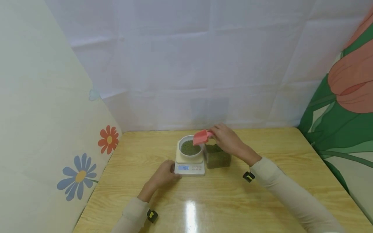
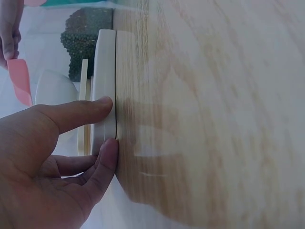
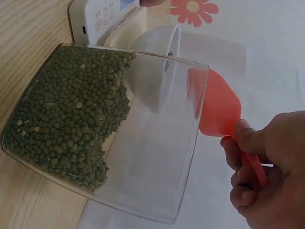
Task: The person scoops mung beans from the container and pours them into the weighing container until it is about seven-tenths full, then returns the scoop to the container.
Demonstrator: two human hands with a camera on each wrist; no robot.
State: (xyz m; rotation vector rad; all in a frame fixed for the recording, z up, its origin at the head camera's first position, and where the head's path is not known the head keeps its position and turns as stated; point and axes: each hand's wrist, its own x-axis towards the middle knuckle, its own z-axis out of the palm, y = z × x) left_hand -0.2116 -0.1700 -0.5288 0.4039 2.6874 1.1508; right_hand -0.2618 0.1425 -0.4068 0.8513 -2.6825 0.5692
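My right hand (image 1: 225,139) grips the handle of a red scoop (image 1: 201,137). The scoop's blade is tilted over the right rim of a white bowl (image 1: 190,156), and I see no beans falling from it. Green mung beans (image 1: 190,148) lie in the bowl, which stands on a white kitchen scale (image 1: 190,171). With thumb and fingers, my left hand (image 1: 164,173) holds the scale at its front left corner. The scale's display is lit, its digits too blurred to read surely. Right beside the scale, a clear plastic container (image 3: 147,162) holds more mung beans (image 3: 66,119).
Everything stands on a wood-grain table (image 1: 140,145). A white sheet (image 1: 163,110) hangs behind its back edge. Side walls with painted flowers (image 1: 80,176) flank it on the left and right.
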